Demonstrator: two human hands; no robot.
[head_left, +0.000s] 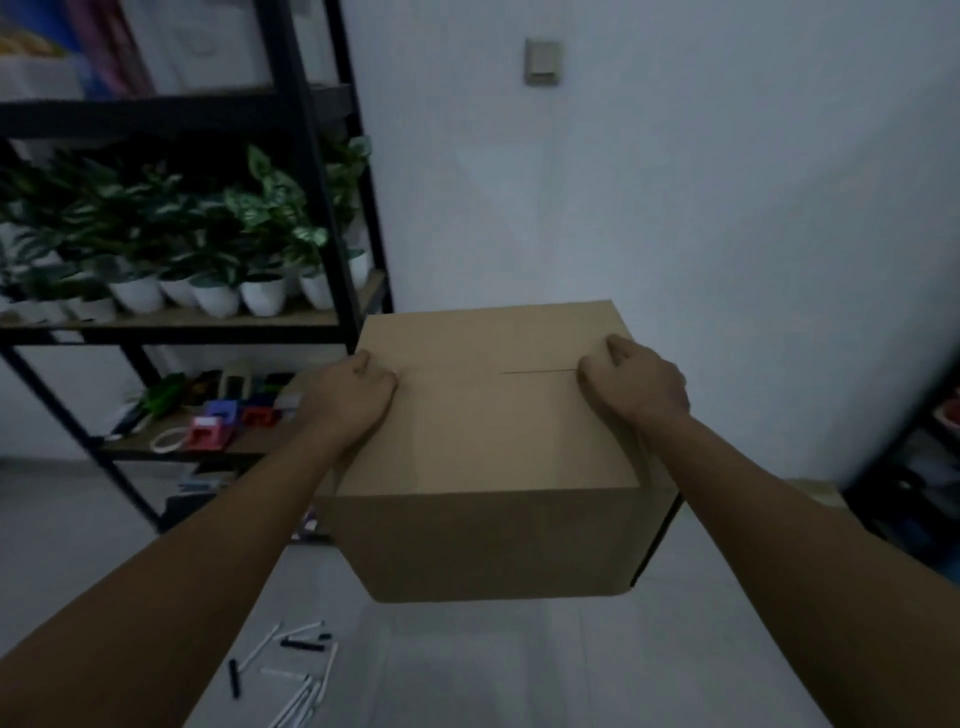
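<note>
The left hand (358, 395) and the right hand (634, 384) grasped the cardboard box (488, 540), fingers curled onto its top at the left and right ends of the flap seam. The plain brown box, flaps closed, was straight ahead above the pale floor (519, 670); what bore it could not be told. Behind it to the left stood a black shelf rack (311, 156) with potted plants (218, 234) and tape dispensers (208, 428). Pens (296, 670) lay scattered below.

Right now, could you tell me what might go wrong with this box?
The top seam looks untaped, so the cardboard box may spring open between the left hand and right hand. Pens lie scattered on the floor below it; stepping on them could cause a slip.
</note>
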